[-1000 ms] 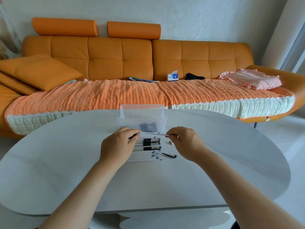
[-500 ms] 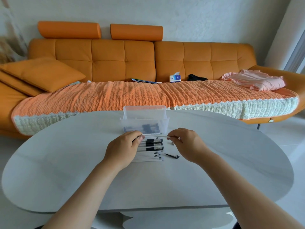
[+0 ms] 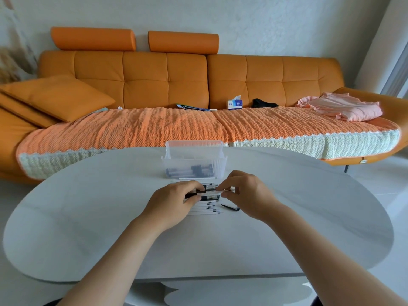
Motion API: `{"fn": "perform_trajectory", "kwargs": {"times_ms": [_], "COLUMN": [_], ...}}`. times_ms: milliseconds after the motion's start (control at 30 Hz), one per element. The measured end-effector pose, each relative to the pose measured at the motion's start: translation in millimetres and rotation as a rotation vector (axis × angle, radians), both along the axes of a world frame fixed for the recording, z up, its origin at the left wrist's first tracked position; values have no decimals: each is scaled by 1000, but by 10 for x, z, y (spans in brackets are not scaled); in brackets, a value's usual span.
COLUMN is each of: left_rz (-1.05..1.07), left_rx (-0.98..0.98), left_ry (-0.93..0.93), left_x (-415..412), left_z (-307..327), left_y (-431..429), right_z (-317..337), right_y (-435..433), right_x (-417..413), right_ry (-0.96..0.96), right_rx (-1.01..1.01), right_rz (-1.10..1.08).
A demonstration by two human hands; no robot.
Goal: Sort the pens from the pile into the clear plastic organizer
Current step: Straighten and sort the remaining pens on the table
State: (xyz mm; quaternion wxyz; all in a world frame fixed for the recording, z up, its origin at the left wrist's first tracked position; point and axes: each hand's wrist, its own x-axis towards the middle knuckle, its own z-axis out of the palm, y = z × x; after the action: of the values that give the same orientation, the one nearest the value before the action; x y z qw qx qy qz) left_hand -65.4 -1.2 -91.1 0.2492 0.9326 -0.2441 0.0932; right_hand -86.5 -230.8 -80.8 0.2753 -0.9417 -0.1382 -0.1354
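Risks, as judged. The pile of white-and-black pens (image 3: 206,209) lies on the pale grey oval table (image 3: 88,217), just on the near side of the ribbed clear plastic organizer (image 3: 194,160). Both hands work directly over it, so a dragged palm could scatter the rows. The left hand (image 3: 170,204) and right hand (image 3: 247,195) have curled fingers, each pinching one end of a slim black-and-white pen (image 3: 210,191) above the pile. Whether this is one piece or two I cannot tell; uneven pull could drop it. A small loose black pen part (image 3: 230,207), near-right of the organizer, could roll off unnoticed. Container: the organizer holds several dark-and-white pens lying low in its front section. The rear section's contents are unclear. One thin white pen (image 3: 196,178) lies outside, touching or just beside the front wall.
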Motion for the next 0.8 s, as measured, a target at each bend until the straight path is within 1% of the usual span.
{"fn": "perform_trajectory", "kwargs": {"times_ms": [100,233,333,433,633,800], "left_rz": [-34,-12,-4,-4,-41,-40], "left_rx": [11,6,6,7,-7,-20], "left_ry": [-5,3,0,0,-1,-51], "left_x": [-27,-14,-16,-26,-56,-72], "left_z": [3,3,6,7,-35,-53], "left_y": [-51,-33,-25,-30,-113,-160], "right_z": [-26,-23,-25,-26,-57,-26], "right_y": [60,43,17,25,147,171], "right_x": [-1,6,4,-2,-35,-56], "right_ry": [55,149,140,139,134,99], "right_rx": [89,159,109,123,141,83], "right_rz": [31,30,-32,-82,-6,-51]}}
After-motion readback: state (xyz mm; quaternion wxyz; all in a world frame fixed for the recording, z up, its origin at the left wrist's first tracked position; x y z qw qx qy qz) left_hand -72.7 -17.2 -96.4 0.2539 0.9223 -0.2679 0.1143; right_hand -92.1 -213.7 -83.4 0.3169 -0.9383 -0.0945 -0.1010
